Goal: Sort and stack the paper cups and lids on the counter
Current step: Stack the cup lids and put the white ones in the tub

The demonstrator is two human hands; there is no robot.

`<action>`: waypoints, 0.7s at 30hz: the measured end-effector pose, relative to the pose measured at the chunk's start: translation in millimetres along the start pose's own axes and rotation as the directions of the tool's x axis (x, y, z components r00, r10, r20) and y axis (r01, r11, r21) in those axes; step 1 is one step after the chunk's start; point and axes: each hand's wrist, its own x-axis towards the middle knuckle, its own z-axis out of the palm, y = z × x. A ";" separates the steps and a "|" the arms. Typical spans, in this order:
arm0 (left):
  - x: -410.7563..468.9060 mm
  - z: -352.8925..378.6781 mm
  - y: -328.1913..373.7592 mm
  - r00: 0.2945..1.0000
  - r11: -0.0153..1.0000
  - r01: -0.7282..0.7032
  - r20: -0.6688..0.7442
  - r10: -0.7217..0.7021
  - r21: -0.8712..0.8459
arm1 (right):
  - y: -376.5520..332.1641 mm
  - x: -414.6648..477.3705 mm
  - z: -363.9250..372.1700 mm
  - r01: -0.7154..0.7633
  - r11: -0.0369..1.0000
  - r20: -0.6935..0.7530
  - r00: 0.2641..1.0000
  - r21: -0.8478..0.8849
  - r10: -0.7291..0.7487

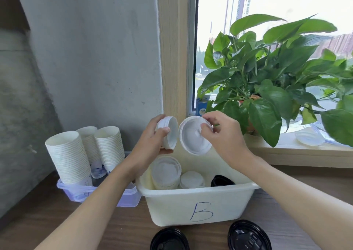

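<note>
Wooden worktop point(47, 221) beside a window, both hands busy with white lids over a tub.

Nearest, at the front edge, a black lid point(170, 239) and a second black lid point(249, 236), lying flat and apart. Just behind, a white tub marked B point(200, 207), holding stacked white lids point(166, 172) and a dark lid pile point(222, 181) at its right. Above the tub, left hand point(150, 140) curled round a short lid stack point(169, 133) turned on edge. Right hand point(223, 133) pinching the rim of a single white lid point(194, 137), hollow side toward the camera, just beside the stack. Left of the tub, three tall stacks of paper cups point(68, 158) standing in a lilac tray point(126, 196). Farthest, a leafy plant point(267, 74) on the sill.
</note>
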 end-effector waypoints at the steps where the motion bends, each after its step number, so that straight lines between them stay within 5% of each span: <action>1: -0.4 1.6 1.8 0.999 0.999 0.032 -0.005 -0.032 -0.039 | -3.8 0.2 3.4 -0.004 1.000 -0.012 1.000 0.027 0.004; 8: -11.5 5.8 5.9 0.988 0.936 0.110 0.139 -0.067 -0.335 | -13.5 -5.4 31.2 -0.055 0.990 0.013 0.998 0.126 0.054; 15: -14.1 4.4 -3.3 0.991 0.997 -0.058 0.117 0.063 -0.052 | -8.6 -6.1 41.3 -0.044 0.991 -0.034 0.998 0.123 0.049; 21: -17.4 5.9 -3.2 0.989 0.993 -0.106 0.105 0.100 0.052 | -2.3 -8.5 46.6 -0.057 0.980 0.113 0.993 0.189 0.036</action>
